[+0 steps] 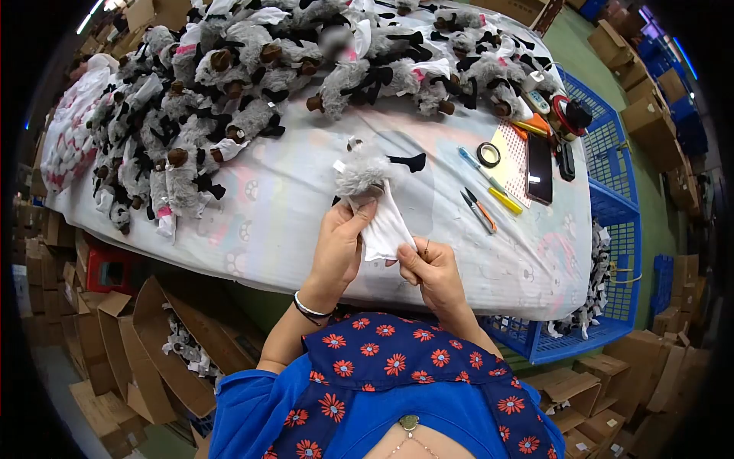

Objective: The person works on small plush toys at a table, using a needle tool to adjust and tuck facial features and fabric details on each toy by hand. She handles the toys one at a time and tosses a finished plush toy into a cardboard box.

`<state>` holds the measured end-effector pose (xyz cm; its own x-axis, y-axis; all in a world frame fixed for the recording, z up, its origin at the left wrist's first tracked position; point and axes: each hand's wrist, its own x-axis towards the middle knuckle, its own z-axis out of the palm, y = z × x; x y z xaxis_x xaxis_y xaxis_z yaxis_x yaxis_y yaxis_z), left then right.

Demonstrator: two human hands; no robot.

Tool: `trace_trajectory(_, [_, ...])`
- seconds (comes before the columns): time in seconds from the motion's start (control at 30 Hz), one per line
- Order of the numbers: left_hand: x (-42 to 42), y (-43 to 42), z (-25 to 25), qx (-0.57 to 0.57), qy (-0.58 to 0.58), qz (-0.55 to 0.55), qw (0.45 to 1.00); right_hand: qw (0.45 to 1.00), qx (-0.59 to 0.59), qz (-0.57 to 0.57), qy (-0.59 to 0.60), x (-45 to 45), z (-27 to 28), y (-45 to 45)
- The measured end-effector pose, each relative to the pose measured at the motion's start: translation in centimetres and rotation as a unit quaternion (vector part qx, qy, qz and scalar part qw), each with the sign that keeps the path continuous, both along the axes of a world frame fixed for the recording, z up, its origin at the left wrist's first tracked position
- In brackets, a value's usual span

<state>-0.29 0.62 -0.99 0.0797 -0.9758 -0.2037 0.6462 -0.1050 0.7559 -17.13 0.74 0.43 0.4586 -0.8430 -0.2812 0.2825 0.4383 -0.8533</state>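
Observation:
A grey plush toy (362, 170) with a black limb sticking out to the right is held over the near middle of the table. White cloth (384, 226) hangs from it toward my body. My left hand (342, 237) is closed on the toy's near end, thumb on the white cloth. Farther right, my right hand (434, 274) pinches the lower corner of that cloth between thumb and fingers. Part of the toy's underside is hidden by my left hand.
Many grey plush toys (252, 118) are heaped across the far and left table. Right of my hands lie small scissors (480, 210), pens, black tape (488, 154) and a phone (539, 170). Blue crates (612, 252) stand at the right; cardboard boxes (164, 344) surround the table.

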Motion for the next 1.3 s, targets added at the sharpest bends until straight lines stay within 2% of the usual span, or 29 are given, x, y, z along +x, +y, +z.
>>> trace_trajectory(0.07, [-0.3,-0.2,0.1,0.002,0.017,-0.002,1.000,1.000,-0.001,-0.005,-0.002,0.2,0.3,0.1])
trace_trajectory(0.2, [-2.1,0.0,1.2,-0.002,-0.150,0.013,0.989,0.999,0.022,-0.006,0.022,0.6,0.6,0.5])
trace_trajectory(0.23, [-2.1,0.0,1.5,-0.003,-0.149,0.013,0.989,0.999,0.022,-0.007,0.022,0.5,0.5,0.6])
trace_trajectory(0.37, [-1.3,-0.1,2.3,-0.018,0.009,-0.027,0.999,0.996,0.006,0.058,0.062,0.1,-0.8,0.8])
trace_trajectory(0.4, [-1.1,0.2,2.1,-0.016,0.010,-0.024,1.000,0.996,0.009,0.062,0.062,-0.3,-0.8,0.9])
trace_trajectory(0.53, [-0.4,0.3,0.7,-0.049,-0.166,0.060,0.983,0.964,-0.109,0.119,0.211,-2.6,-0.2,0.5])
trace_trajectory(0.57, [-0.5,0.5,0.6,-0.048,-0.166,0.057,0.983,0.967,-0.153,0.053,0.198,-2.6,0.1,0.5])
trace_trajectory(0.6, [-0.8,0.7,0.5,-0.047,-0.222,0.042,0.973,0.963,-0.196,-0.016,0.186,-2.5,0.5,0.2])
trace_trajectory(0.63, [-1.2,1.0,0.4,-0.047,-0.276,0.027,0.960,0.962,-0.194,-0.021,0.189,-2.1,1.6,-0.3])
trace_trajectory(0.7, [-2.0,1.3,0.2,-0.050,-0.380,-0.002,0.924,0.939,-0.263,-0.113,0.189,-0.6,3.6,-1.2])
trace_trajectory(0.9, [-2.2,1.6,0.3,0.000,-0.288,-0.054,0.956,0.898,-0.363,-0.093,0.228,0.3,1.0,-0.2])
trace_trajectory(0.97, [-1.6,1.7,1.7,0.045,-0.047,-0.079,0.995,0.894,-0.384,-0.116,0.202,0.4,-0.1,0.3])
trace_trajectory(1.03, [-1.1,1.5,2.6,0.086,0.195,-0.103,0.972,0.886,-0.403,-0.145,0.177,0.6,-0.8,0.6])
trace_trajectory(1.07, [-1.2,1.6,2.3,0.087,0.194,-0.104,0.972,0.887,-0.402,-0.146,0.177,0.5,-0.9,0.8])
trace_trajectory(1.2, [-1.6,1.2,0.3,0.046,0.007,-0.070,0.996,0.879,-0.441,0.010,0.180,-0.3,-0.8,0.5])
trace_trajectory(1.23, [-1.6,1.1,0.3,0.044,0.007,-0.070,0.997,0.879,-0.442,0.011,0.179,-0.4,-0.5,0.3])
trace_trajectory(1.3, [-1.9,1.3,0.3,0.046,-0.034,-0.069,0.996,0.912,-0.364,-0.039,0.183,-0.8,0.9,0.0])
